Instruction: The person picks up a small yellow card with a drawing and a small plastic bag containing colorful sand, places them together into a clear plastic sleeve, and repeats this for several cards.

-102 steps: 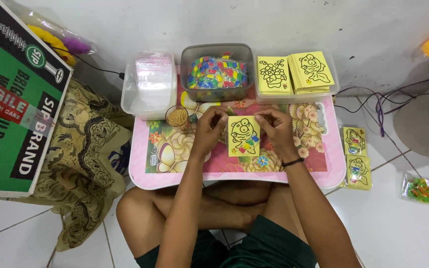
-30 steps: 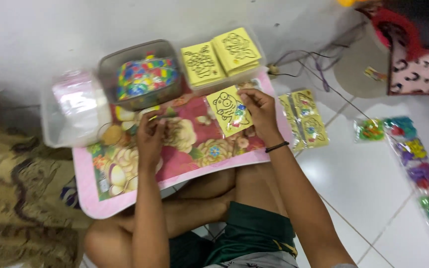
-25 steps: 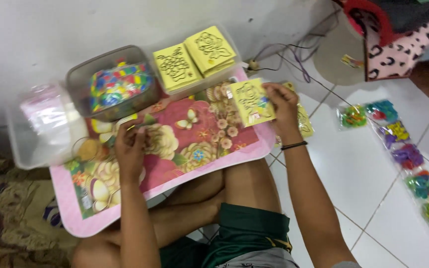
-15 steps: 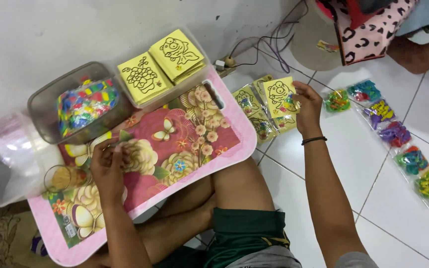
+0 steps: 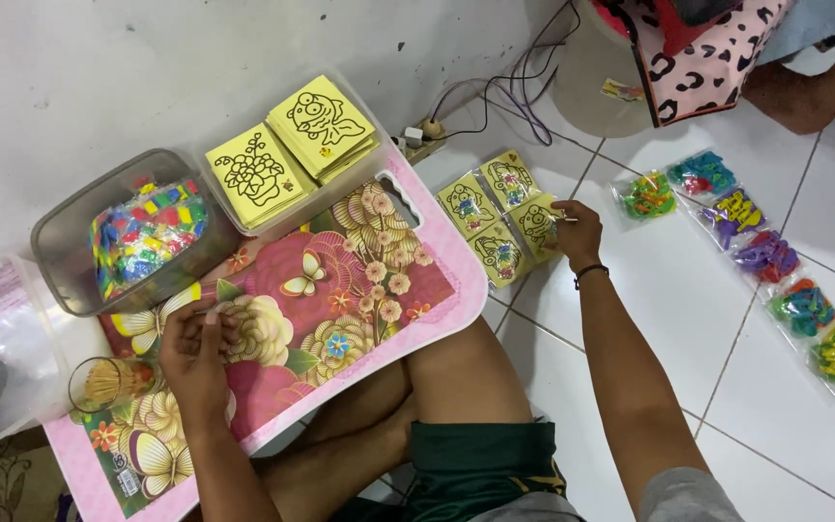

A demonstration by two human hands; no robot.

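Since the earlier frame, the right hand (image 5: 577, 230) has carried the yellow card off the pink floral tray (image 5: 437, 290) to the floor. It now rests, fingers curled and pinching, on the card (image 5: 536, 222) among bagged yellow cards (image 5: 483, 215) just beside the tray. The left hand (image 5: 193, 350) pinches a thin stick (image 5: 200, 311) over the tray, near the toothpick cup (image 5: 103, 384).
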